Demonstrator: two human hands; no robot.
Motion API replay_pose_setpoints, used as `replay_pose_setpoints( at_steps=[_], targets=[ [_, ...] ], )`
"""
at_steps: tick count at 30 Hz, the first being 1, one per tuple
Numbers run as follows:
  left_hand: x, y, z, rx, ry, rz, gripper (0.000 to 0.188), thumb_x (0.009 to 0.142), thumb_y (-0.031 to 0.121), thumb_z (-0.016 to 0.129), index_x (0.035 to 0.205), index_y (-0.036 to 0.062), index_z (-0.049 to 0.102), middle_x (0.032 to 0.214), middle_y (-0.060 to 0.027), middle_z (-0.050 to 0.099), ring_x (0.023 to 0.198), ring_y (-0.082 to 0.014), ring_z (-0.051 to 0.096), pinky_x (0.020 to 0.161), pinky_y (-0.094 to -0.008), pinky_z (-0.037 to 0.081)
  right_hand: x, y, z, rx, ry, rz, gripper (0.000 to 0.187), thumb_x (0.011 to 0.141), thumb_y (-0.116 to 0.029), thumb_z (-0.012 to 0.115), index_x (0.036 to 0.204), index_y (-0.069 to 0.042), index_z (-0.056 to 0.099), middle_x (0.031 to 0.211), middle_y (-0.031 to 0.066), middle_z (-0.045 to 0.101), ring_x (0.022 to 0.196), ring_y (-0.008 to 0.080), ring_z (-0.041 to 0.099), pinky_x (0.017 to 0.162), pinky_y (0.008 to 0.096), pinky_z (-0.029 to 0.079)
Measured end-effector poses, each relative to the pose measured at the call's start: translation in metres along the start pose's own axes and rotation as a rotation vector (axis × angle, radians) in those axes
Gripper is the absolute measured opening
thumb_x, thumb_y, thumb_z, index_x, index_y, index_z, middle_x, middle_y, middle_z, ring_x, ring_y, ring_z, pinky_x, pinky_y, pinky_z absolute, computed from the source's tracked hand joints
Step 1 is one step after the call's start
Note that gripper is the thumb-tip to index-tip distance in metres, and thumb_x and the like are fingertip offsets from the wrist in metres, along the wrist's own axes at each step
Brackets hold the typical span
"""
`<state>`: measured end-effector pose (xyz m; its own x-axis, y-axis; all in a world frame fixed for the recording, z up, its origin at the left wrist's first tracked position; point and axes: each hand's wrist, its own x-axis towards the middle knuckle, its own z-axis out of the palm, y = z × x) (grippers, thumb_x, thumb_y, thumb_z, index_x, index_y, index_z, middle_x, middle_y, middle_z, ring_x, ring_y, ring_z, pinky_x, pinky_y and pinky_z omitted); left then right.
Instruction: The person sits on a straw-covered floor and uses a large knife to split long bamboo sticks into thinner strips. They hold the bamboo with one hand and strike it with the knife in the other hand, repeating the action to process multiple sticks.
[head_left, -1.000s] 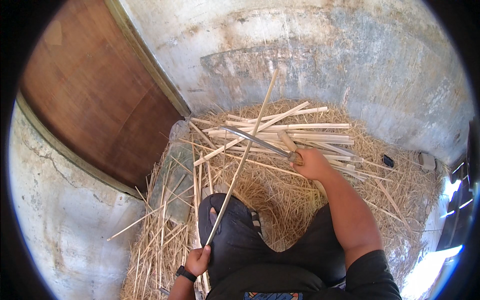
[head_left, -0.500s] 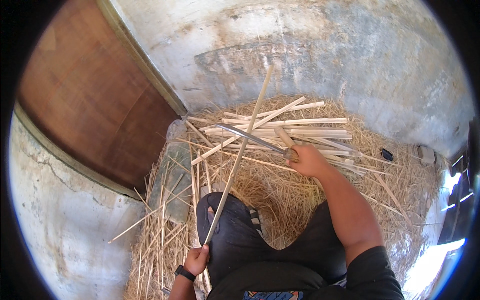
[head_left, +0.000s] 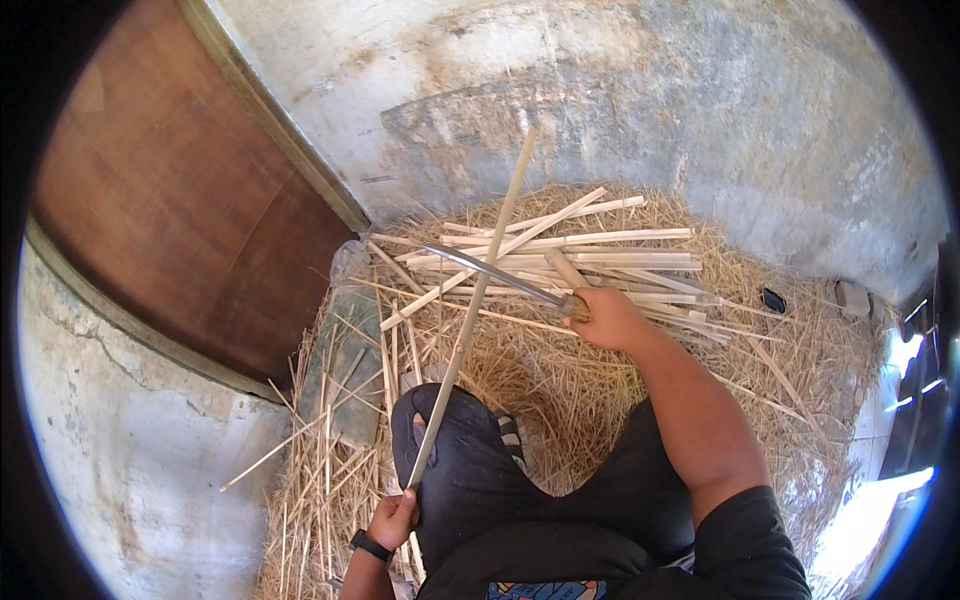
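Note:
My left hand [head_left: 394, 522], with a dark watch on its wrist, is closed round the lower end of a long pale bamboo strip [head_left: 463, 340]. The strip slants up across my left knee, its far end over the pile ahead. In my right hand [head_left: 612, 318] is the wooden handle of a long knife [head_left: 510, 279]. Its metal blade points left and crosses the strip's upper half; whether the two touch, I cannot tell. Close to the right hand's knuckles lies a short thick wooden stick [head_left: 566, 268], partly hidden behind the hand.
A pile of split bamboo strips [head_left: 620, 240] lies on shavings [head_left: 560, 400] ahead. Left are a grey slab [head_left: 352, 360] and a brown door [head_left: 180, 200]. A stained wall [head_left: 640, 110] curves behind the pile. A small black object [head_left: 773, 300] lies right, beside a pale block [head_left: 852, 299].
Almost nothing differs. Both hands keep their hold, and the whole view has shifted slightly. The knife blade stays across the strip at nearly the same place.

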<state>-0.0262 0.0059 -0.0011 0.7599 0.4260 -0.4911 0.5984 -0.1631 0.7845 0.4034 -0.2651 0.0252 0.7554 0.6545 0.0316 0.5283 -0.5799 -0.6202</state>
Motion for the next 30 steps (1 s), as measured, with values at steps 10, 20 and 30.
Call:
replay_pose_setpoints(
  at_steps=[10,20,30],
  targets=[
    [-0.002,0.006,0.002,-0.047,-0.006,0.012,0.063,0.104,0.053,0.044,0.06,0.0086,0.051,0.055,0.0006,0.047,0.05,-0.0105,0.041,0.05,-0.0284,0.034,0.001,0.005,-0.003,-0.003,0.033,-0.032,0.044,0.082,-0.034,0.075,0.11,-0.001,0.067,0.087,0.0232,0.068,0.084,0.0398,0.067,0.077,0.0474,0.052],
    [-0.002,0.009,0.004,0.034,0.018,0.085,0.065,0.104,0.054,0.044,0.06,0.0065,0.053,0.054,-0.0014,0.049,0.048,-0.0132,0.044,0.049,-0.0307,0.035,0.002,0.014,-0.01,-0.189,-0.031,-0.142,0.039,0.078,-0.031,0.077,0.109,-0.008,0.07,0.088,0.0199,0.069,0.086,0.0383,0.067,0.075,0.0454,0.052],
    [-0.002,0.006,0.003,0.039,0.022,0.007,0.063,0.106,0.05,0.042,0.059,0.008,0.053,0.056,0.0011,0.049,0.053,-0.0105,0.043,0.054,-0.0294,0.037,0.001,0.01,-0.007,-0.098,-0.016,-0.11,0.035,0.079,-0.031,0.077,0.104,-0.007,0.071,0.089,0.0199,0.069,0.085,0.0384,0.067,0.076,0.0458,0.052]
  ],
)
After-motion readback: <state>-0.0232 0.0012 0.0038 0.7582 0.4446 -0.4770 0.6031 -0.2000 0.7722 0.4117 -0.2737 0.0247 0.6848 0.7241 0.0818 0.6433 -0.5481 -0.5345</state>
